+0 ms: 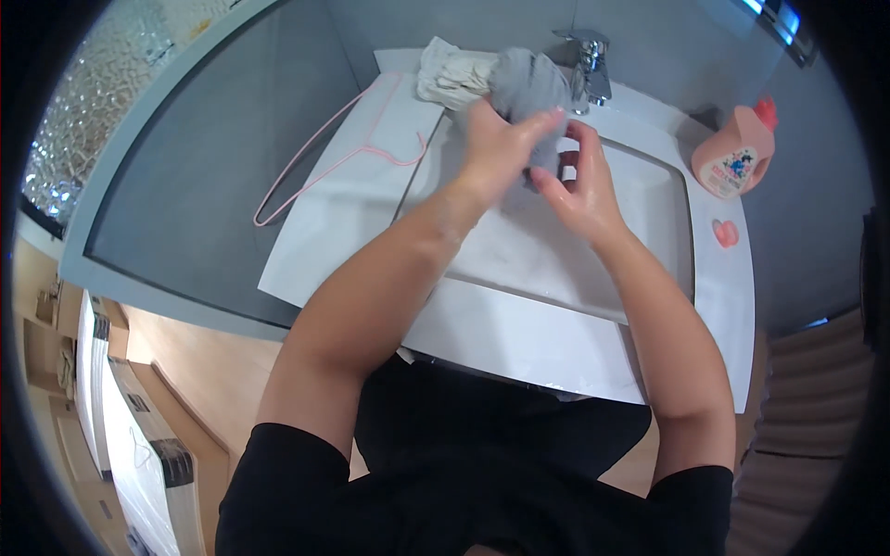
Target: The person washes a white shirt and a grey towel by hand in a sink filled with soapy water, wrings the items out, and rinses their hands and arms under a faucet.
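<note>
A bunched grey cloth (pixel 530 85) is held up over the far side of the white sink (pixel 640 269), near the faucet. My left hand (pixel 501 148) is closed around it from the left, thumb stretched across its front. My right hand (pixel 584 183) has its fingers curled at the cloth's lower right edge, with the thumb against its bottom end. Wet-looking skin shows on both hands, and the left one is slightly blurred. Next to the cloth on the left, a crumpled off-white cloth (pixel 452 76) lies on the back of the counter.
A chrome faucet (pixel 591 74) rises just behind my hands. On the left counter lies a pink hanger (pixel 366 150), partly over its edge. At the right stand a pink detergent bottle (pixel 735 153) and a small pink cap-like piece (pixel 725 233). A grey-framed glass panel (pixel 213 176) borders the left.
</note>
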`<state>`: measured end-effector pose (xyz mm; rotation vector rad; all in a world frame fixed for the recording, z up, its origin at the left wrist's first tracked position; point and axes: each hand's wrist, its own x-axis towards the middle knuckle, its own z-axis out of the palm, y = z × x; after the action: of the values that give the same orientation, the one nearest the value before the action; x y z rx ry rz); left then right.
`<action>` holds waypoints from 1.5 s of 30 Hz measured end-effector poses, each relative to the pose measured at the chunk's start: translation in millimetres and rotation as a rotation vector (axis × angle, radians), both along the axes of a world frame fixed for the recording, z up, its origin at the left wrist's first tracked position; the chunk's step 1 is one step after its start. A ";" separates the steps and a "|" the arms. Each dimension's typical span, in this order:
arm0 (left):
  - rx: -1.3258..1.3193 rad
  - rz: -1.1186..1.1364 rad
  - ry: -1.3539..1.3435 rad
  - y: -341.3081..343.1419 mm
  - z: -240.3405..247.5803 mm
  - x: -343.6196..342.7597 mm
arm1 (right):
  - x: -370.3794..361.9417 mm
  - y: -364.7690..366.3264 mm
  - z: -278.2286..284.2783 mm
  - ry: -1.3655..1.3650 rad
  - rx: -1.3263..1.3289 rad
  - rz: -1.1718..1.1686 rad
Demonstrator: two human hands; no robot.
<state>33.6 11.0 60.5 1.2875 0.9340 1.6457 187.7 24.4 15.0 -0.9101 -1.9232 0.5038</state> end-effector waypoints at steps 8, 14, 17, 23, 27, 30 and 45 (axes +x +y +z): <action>-0.263 0.291 0.142 47.0 69.9 -97.6 | 15.4 12.4 -4.9 -0.126 -0.143 -0.001; -0.287 0.604 0.494 86.2 71.7 -213.4 | 12.9 28.9 -13.0 -0.343 -0.116 0.020; -0.404 0.643 0.713 101.5 49.3 -205.8 | 23.3 26.4 -6.4 -0.424 -0.154 -0.084; -0.531 0.404 0.932 107.7 24.7 -208.1 | 30.3 34.7 -6.6 -0.488 -0.115 -0.238; 0.092 0.764 1.374 94.9 8.0 -187.9 | 32.7 46.3 -20.7 -0.531 -0.173 -0.230; 0.139 0.337 1.178 58.5 11.5 -106.6 | 48.0 56.4 -38.6 -0.643 -0.407 0.018; -0.247 -0.657 1.763 19.9 -86.3 -13.1 | 54.1 65.2 -66.6 -0.808 -0.485 0.133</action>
<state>20.5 30.9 -25.8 2.3872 1.2704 -0.4506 241.8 89.7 -51.5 -1.4566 -2.6583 0.7827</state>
